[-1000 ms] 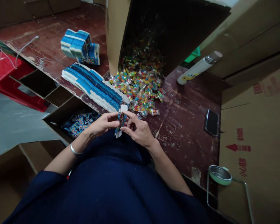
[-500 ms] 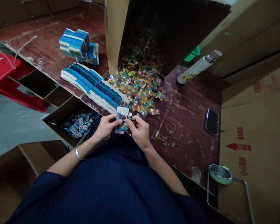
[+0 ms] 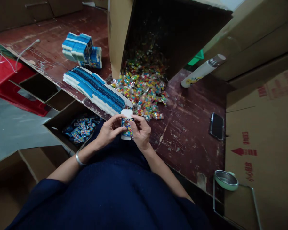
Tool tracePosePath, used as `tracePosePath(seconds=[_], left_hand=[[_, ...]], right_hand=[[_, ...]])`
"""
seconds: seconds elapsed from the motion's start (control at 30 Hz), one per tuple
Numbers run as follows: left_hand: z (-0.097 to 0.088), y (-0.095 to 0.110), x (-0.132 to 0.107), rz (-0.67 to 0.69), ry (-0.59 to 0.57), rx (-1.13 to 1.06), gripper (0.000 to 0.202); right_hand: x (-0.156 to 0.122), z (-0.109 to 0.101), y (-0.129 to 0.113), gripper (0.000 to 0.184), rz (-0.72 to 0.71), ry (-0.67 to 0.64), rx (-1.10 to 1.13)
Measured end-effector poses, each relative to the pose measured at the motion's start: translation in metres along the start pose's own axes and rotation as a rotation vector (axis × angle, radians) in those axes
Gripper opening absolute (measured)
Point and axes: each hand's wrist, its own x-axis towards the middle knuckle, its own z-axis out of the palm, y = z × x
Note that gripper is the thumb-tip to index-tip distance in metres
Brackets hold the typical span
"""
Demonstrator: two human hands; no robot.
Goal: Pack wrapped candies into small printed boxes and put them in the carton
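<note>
from my end i see the left hand (image 3: 110, 131) and right hand (image 3: 141, 131) pinching the carton (image 3: 127, 124) between them beside the table (image 3: 180, 143), and judge it light, thin and easily creased, best held gently at its side edges.

The small printed carton (image 3: 126, 122), white end flaps (image 3: 127, 113) extended, is held between left fingers (image 3: 120, 130) and right fingers (image 3: 133, 126).

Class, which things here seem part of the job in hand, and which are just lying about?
Likely the job:
printed carton between left hand and right hand
row of blue-and-white cartons
clear sweet packets
pile of small blue packs

Probably lying about:
phone
flowered bottle
red stool
</note>
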Motion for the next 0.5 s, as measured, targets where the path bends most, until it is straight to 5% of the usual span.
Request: tracePosePath(seconds=[0.13,0.33,0.5], left_hand=[[-0.003,0.002,0.002,-0.067,-0.071,-0.069,0.042],[-0.005,0.002,0.004,-0.074,-0.006,-0.218,0.055],[-0.006,0.009,0.002,-0.070,0.004,-0.151,0.052]], right_hand=[[0.009,-0.005,-0.005,0.018,-0.115,-0.048,-0.010],[0.017,-0.004,-0.011,0.019,0.018,-0.121,0.260],[0.022,-0.004,-0.017,0.042,0.109,-0.132,0.352]])
